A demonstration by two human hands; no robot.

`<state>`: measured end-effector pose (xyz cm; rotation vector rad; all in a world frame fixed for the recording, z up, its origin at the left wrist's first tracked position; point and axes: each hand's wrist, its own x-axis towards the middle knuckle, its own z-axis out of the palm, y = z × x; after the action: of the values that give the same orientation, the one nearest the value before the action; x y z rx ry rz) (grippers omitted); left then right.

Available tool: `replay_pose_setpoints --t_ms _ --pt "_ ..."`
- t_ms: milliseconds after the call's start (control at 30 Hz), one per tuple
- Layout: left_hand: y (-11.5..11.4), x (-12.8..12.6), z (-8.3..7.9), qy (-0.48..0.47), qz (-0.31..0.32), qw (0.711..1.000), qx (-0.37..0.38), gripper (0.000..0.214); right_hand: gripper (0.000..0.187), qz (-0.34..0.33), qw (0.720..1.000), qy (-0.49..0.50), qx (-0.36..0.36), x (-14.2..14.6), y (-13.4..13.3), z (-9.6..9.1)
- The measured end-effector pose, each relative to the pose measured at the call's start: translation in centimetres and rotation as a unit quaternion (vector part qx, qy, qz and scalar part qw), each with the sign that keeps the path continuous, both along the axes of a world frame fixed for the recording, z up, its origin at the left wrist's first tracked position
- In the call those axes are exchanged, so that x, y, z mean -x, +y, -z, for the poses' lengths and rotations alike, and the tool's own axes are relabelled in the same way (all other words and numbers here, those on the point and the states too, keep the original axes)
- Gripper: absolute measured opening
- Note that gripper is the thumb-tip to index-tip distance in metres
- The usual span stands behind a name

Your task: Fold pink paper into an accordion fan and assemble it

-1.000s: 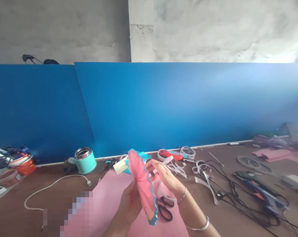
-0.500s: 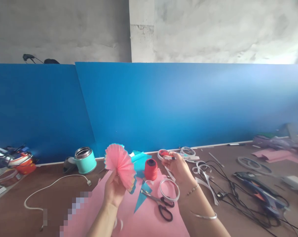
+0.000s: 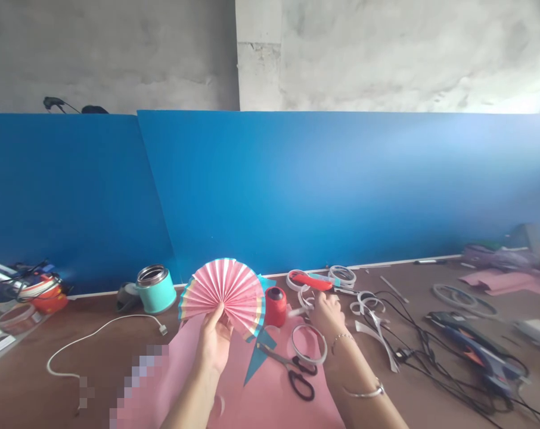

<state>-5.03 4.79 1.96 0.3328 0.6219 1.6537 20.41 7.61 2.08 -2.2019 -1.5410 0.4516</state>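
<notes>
A pleated pink paper fan with blue and yellow edges is spread into a near-full round. My left hand pinches its lower middle, thumb in front. My right hand is low over the table, fingers curled and partly hidden, with a slim white pen-like stick at its thumb side. Just beyond that hand lies a red-handled cutter. Between the hands stands a red thread spool. Scissors with dark handles and a white tape ring lie on pink paper.
A turquoise steel-rimmed pot and a white cable are at left. Tape rings, white strips, black cords and a dark blue tool lie at right. A blue partition runs behind the table.
The fan has turned to face me and looks wider and rounder. My right hand has come down towards the table with the white stick, uncovering the red cutter.
</notes>
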Motion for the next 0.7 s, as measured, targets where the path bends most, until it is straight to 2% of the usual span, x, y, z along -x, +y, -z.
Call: replay_pose_setpoints --t_ms 100,200,267,300,333,367,433,533,633,700 --pt "-0.1 -0.5 0.0 0.068 -0.023 0.997 0.001 0.012 0.037 0.034 0.997 -0.065 0.004 0.4 -0.6 -0.8" --pt "-0.4 -0.8 -0.4 0.158 -0.067 0.985 0.018 0.016 0.031 0.013 0.994 -0.101 -0.044 1.6 -1.1 -2.4" --pt "-0.9 -1.0 -0.9 0.236 -0.098 0.967 0.018 0.019 0.026 -0.006 0.990 -0.045 -0.136 2.8 -1.6 -3.7" --pt "-1.3 -1.1 -1.2 0.273 -0.110 0.956 0.010 0.019 0.023 -0.044 0.984 0.030 -0.168 3.6 -2.0 -4.4" --pt "-1.6 -1.3 -1.4 0.296 -0.125 0.947 -0.006 0.018 0.024 -0.108 0.971 0.134 -0.167 4.4 -2.4 -4.9" --pt "-2.0 -1.4 -1.6 0.305 -0.132 0.943 -0.028 0.017 0.033 -0.166 0.946 0.243 -0.138 5.1 -2.8 -5.3" --pt "-2.7 -1.7 -1.7 0.299 -0.144 0.940 -0.075 0.020 0.050 -0.254 0.861 0.439 -0.045 6.4 -3.7 -5.7" --pt "-3.2 -1.9 -1.4 0.303 -0.162 0.932 -0.115 0.031 0.049 -0.301 0.758 0.578 0.036 7.3 -4.7 -5.5" --pt "-3.3 -1.5 -1.0 0.316 -0.182 0.922 -0.131 0.032 0.051 -0.325 0.698 0.636 0.046 7.0 -5.0 -5.6" --pt "-3.2 -1.0 -0.9 0.324 -0.177 0.919 -0.136 0.030 0.051 -0.333 0.681 0.651 0.041 6.7 -5.0 -5.9"
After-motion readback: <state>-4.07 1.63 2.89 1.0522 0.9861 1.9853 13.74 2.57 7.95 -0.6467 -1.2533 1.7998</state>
